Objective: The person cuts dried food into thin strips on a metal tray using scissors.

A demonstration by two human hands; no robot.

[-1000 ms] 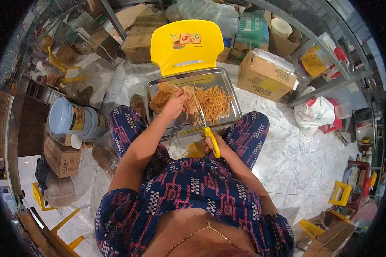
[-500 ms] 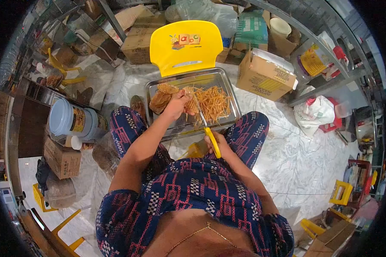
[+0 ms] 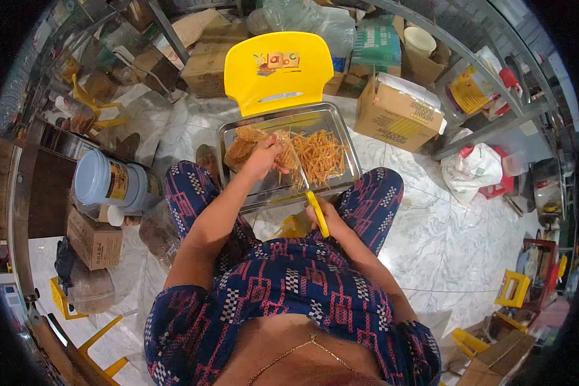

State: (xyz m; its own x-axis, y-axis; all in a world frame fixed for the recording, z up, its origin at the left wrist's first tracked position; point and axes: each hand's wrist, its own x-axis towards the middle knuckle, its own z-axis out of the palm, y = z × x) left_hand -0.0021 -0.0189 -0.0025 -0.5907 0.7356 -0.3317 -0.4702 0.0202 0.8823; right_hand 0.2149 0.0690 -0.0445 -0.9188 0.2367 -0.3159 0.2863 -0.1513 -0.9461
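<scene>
A metal tray (image 3: 264, 194) rests on the seat of a yellow chair (image 3: 276, 61). My left hand (image 3: 266, 158) is closed on a thin brown textured sheet (image 3: 287, 154) above the tray's middle. My right hand (image 3: 326, 217) is closed around the yellow handles of scissors (image 3: 317, 212), whose blades point up at the sheet's right edge. Thin cut strips (image 3: 321, 157) lie in a heap on the tray's right side. More brown sheets (image 3: 239, 151) are piled at its left end, partly behind my left hand.
Cardboard boxes (image 3: 399, 116) stand behind and right of the tray. Blue-grey buckets (image 3: 93, 177) and a carton (image 3: 95, 241) are at the left. A white bag (image 3: 473, 167) sits on the right. My knees flank the tray, and metal shelf frames run along both sides.
Both hands keep nearly the same places. The sheet and the fingers of my left hand have shifted slightly, and the scissors have turned a little.
</scene>
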